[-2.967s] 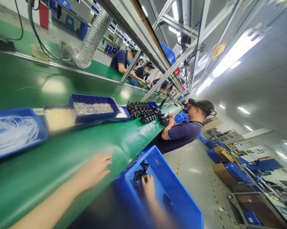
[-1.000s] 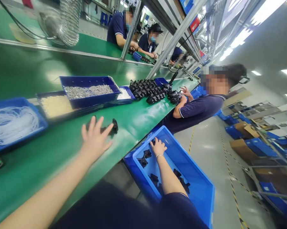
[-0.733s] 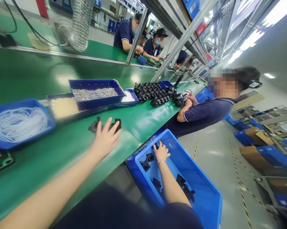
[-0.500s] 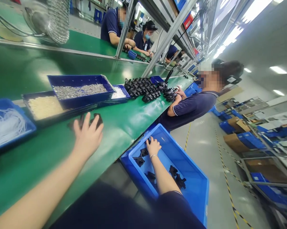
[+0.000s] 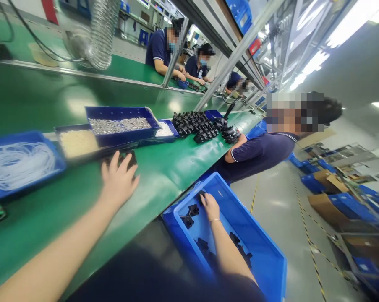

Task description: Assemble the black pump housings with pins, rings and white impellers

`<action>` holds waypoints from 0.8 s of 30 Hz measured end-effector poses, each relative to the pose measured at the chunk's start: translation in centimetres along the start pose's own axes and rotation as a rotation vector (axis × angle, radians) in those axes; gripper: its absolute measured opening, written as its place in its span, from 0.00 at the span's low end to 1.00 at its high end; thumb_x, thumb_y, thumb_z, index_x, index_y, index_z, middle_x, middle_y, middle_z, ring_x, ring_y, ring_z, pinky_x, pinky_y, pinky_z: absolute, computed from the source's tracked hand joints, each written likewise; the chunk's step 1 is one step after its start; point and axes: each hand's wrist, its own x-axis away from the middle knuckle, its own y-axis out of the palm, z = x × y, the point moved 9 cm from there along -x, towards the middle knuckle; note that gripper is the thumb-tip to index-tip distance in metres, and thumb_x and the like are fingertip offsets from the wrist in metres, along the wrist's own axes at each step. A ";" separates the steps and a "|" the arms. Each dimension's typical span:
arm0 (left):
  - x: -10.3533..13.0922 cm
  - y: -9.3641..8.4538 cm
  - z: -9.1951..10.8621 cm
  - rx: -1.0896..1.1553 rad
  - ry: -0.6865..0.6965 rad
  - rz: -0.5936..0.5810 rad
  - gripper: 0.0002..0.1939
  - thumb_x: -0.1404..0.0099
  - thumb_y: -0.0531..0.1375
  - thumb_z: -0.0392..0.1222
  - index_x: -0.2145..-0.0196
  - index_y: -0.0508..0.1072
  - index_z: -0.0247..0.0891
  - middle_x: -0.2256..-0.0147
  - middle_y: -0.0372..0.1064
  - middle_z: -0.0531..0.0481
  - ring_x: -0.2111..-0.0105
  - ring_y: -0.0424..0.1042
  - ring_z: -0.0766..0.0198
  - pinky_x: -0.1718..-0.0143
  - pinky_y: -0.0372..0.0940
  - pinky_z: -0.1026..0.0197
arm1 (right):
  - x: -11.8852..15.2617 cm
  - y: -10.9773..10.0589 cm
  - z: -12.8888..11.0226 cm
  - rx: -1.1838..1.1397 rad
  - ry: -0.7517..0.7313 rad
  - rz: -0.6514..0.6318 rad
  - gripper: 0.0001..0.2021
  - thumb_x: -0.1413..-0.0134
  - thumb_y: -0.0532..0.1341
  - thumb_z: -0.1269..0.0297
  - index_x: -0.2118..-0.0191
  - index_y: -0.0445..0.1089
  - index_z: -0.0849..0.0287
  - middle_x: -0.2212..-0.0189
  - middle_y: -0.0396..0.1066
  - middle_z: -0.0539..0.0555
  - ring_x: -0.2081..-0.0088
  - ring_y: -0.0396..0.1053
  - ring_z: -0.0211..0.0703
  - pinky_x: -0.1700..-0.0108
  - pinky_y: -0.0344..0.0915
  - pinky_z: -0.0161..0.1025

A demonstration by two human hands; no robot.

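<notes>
My left hand (image 5: 118, 182) is over the green bench with its fingers spread. Its fingertips reach a dark black part (image 5: 131, 159) in front of the trays; whether they touch it is unclear. My right hand (image 5: 210, 206) is down inside a large blue bin (image 5: 265, 235), its fingers curled around a small black plastic part (image 5: 202, 195) that they partly cover. More black plastic parts lie loose on the bin floor, including one (image 5: 193, 209) just left of that hand and a cluster (image 5: 239, 247) near my forearm.
Along the bench stand a blue tray of clear tubing (image 5: 19, 163), a tray of cream pieces (image 5: 77, 142), a tray of metal pins (image 5: 120, 125) and a pile of black parts (image 5: 194, 123). A co-worker (image 5: 261, 151) sits beyond the bin. A metal post (image 5: 227, 63) rises behind the pile.
The camera view has shifted, so the bench and bin appear lower and farther right. My left hand stays by the black part; my right hand stays in the bin at the black plastic part.
</notes>
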 end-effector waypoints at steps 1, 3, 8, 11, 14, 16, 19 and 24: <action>0.0 -0.3 -0.2 0.023 -0.022 0.019 0.17 0.35 0.58 0.44 0.49 0.74 0.42 0.36 0.58 0.39 0.31 0.39 0.38 0.37 0.38 0.25 | 0.0 -1.8 0.0 -0.042 0.018 0.080 0.14 0.35 0.58 0.54 0.62 0.70 0.61 0.65 0.71 0.51 0.66 0.69 0.38 0.61 0.69 0.40; -0.1 -1.2 -0.8 0.092 -0.074 0.110 0.21 0.35 0.59 0.46 0.45 0.69 0.41 0.38 0.59 0.38 0.31 0.40 0.40 0.35 0.43 0.30 | -0.3 -5.9 -0.1 -0.132 0.071 0.268 0.17 0.35 0.55 0.50 0.67 0.66 0.60 0.72 0.66 0.49 0.68 0.66 0.40 0.61 0.65 0.42; 0.4 -2.9 -3.3 0.273 -0.237 0.374 0.32 0.35 0.60 0.49 0.39 0.56 0.33 0.41 0.56 0.33 0.36 0.53 0.47 0.35 0.52 0.43 | -3.5 -10.5 -6.0 -0.429 0.072 0.435 0.19 0.40 0.52 0.46 0.71 0.62 0.55 0.73 0.62 0.50 0.66 0.62 0.46 0.60 0.58 0.42; 0.8 -2.5 -4.2 0.308 -0.289 0.388 0.38 0.38 0.62 0.52 0.38 0.52 0.32 0.41 0.54 0.31 0.37 0.54 0.45 0.36 0.54 0.43 | -5.6 -6.4 -14.5 -0.646 -0.001 0.228 0.19 0.44 0.55 0.45 0.71 0.67 0.57 0.72 0.67 0.51 0.67 0.64 0.43 0.63 0.60 0.39; 1.0 -1.7 -4.3 0.291 -0.286 0.349 0.49 0.43 0.66 0.58 0.36 0.47 0.31 0.39 0.51 0.28 0.35 0.51 0.39 0.36 0.51 0.38 | -5.7 -0.4 -24.2 -0.834 -0.077 -0.019 0.22 0.44 0.55 0.44 0.75 0.68 0.58 0.78 0.67 0.49 0.74 0.63 0.40 0.69 0.61 0.37; 1.0 -1.3 -4.0 0.263 -0.255 0.314 0.57 0.48 0.69 0.61 0.35 0.43 0.32 0.38 0.49 0.26 0.33 0.47 0.35 0.36 0.49 0.34 | -4.7 2.5 -29.8 -0.924 -0.158 -0.177 0.22 0.45 0.57 0.44 0.75 0.70 0.59 0.79 0.67 0.49 0.75 0.64 0.39 0.70 0.63 0.36; 0.9 -1.0 -3.7 0.216 -0.252 0.250 0.62 0.53 0.71 0.63 0.34 0.41 0.35 0.36 0.48 0.26 0.32 0.42 0.33 0.37 0.46 0.30 | -3.0 3.8 -34.3 -0.994 -0.284 -0.363 0.17 0.48 0.63 0.48 0.74 0.74 0.58 0.75 0.73 0.50 0.70 0.70 0.40 0.63 0.68 0.37; 0.7 -1.0 -3.4 0.123 -0.304 0.081 0.48 0.46 0.69 0.57 0.36 0.52 0.41 0.34 0.43 0.30 0.31 0.38 0.33 0.38 0.44 0.28 | -5.4 0.1 -26.2 -0.998 -0.199 -0.297 0.16 0.42 0.60 0.50 0.57 0.74 0.56 0.59 0.75 0.54 0.57 0.72 0.43 0.52 0.69 0.42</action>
